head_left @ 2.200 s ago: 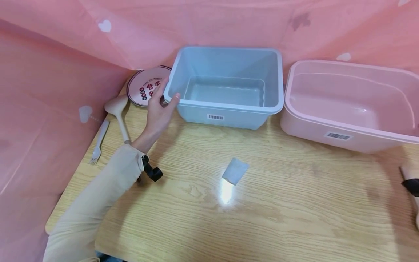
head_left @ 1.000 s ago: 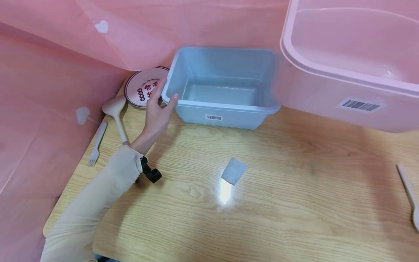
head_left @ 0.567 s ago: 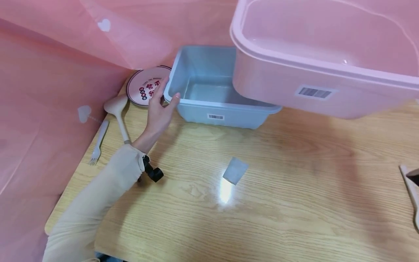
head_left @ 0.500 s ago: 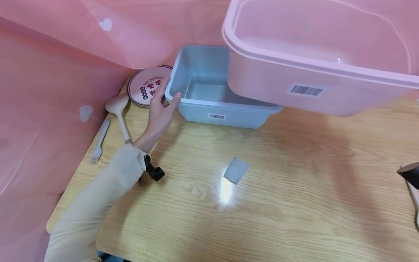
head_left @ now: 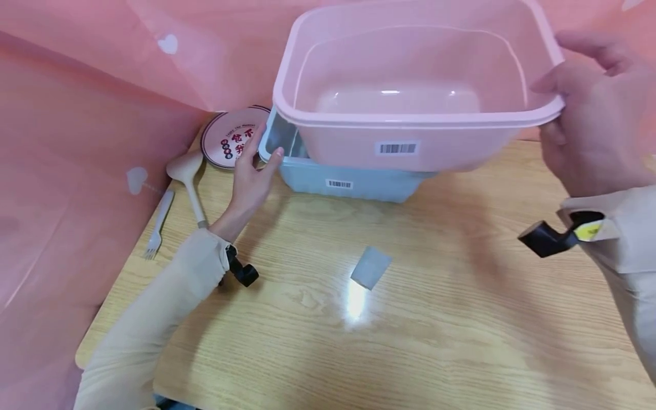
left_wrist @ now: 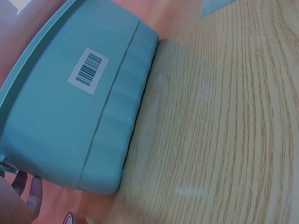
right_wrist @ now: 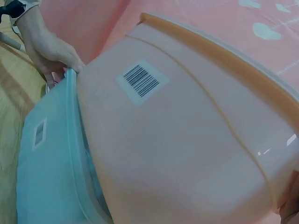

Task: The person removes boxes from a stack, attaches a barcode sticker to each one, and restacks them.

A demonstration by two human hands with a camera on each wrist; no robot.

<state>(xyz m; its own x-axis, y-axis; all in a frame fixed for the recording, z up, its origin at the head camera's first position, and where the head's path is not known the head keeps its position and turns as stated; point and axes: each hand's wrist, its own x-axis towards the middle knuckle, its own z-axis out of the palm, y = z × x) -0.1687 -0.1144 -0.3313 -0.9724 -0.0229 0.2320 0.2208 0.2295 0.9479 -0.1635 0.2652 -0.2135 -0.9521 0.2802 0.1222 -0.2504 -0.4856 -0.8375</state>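
Observation:
A pink plastic basin (head_left: pixel 410 142) hangs over the light blue basin (head_left: pixel 353 188), covering most of its opening. My right hand (head_left: pixel 597 119) grips the pink basin by its right rim, thumb on the inside. In the right wrist view the pink basin's barcode side (right_wrist: pixel 154 130) tilts above the blue one (right_wrist: pixel 49 158). The blue basin stands on the wooden table, and my left hand (head_left: pixel 250 179) holds its left front corner, thumb over the rim. The left wrist view shows its fingers (left_wrist: pixel 35 193) under that corner.
A round plate with red lettering (head_left: pixel 225 139) lies behind my left hand. A ladle (head_left: pixel 185 171) and a white fork (head_left: pixel 159 225) lie at the table's left side. A small grey-white packet (head_left: pixel 371 267) lies mid-table. Pink cloth (head_left: pixel 215 51) hangs behind and at left.
The pink basin has risen off the table at right and moved left over the blue basin. My right hand has come into view with it. The left hand stays on the blue basin.

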